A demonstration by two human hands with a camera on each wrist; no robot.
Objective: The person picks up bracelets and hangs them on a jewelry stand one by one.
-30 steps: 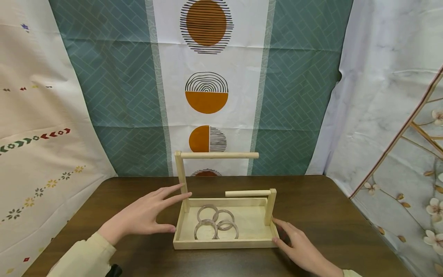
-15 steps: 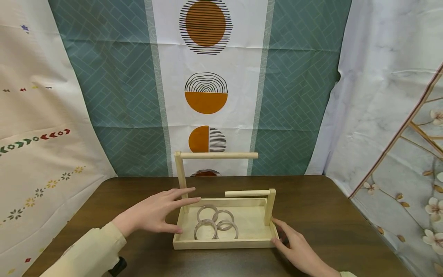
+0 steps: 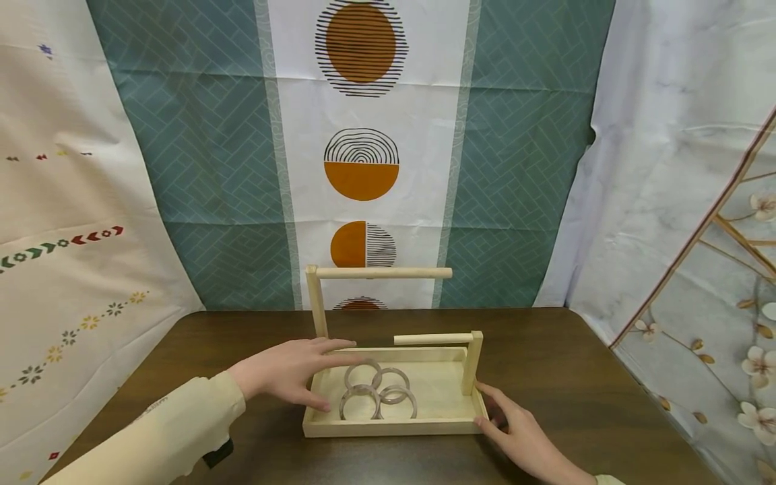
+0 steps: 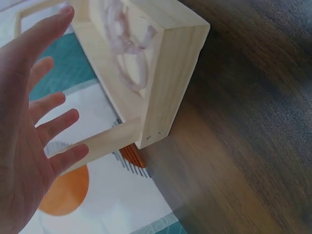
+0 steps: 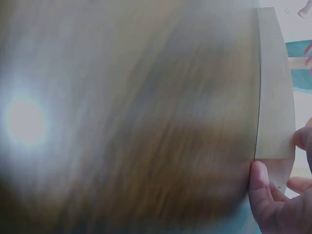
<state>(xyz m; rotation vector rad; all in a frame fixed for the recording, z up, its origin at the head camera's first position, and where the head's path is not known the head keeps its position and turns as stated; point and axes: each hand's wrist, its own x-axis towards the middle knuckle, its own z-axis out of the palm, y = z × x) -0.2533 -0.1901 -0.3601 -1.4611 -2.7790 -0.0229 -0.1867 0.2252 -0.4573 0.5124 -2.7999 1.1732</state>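
Four rings (image 3: 380,378) inside the wooden tray (image 3: 394,428) look light, slippery, best rim-pinched; my left hand (image 3: 291,369) hovers, fingers apart, above its left end, my right hand (image 3: 518,431) grips its right.

Our left hand (image 3: 287,370) hovers over the left end of the tray (image 3: 394,428), the back of the hand uppermost, all 5 digits nearly straight and relaxed. Its 4 fingers, spread apart, point rightward above the tray's far left part, while the thumb stands away from them, closer to the tray's front wall. Our left forearm (image 3: 164,428), sleeved, slants in from the tray's near left. Our right hand (image 3: 515,428) grips the tray's near right corner, index finger along the right end; our right wrist (image 3: 572,471) lies nearer and further right.
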